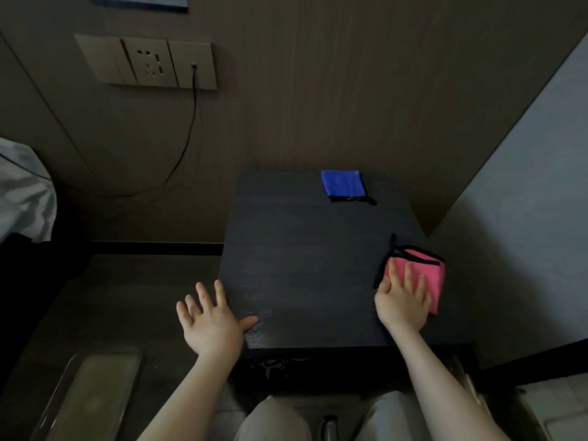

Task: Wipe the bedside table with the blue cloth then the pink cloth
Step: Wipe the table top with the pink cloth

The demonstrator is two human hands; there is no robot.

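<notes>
— Much room on that bedside table?

— The whole middle of the frame is bare dark top. Only the folded blue cloth sits at the upper edge, near the wall, and the pink cloth at the right edge, under the flat right hand.

— And the left side?

— The left hand spreads over the lower left corner, thumb on the top. The wall closes the back, a lighter panel the right.
</notes>
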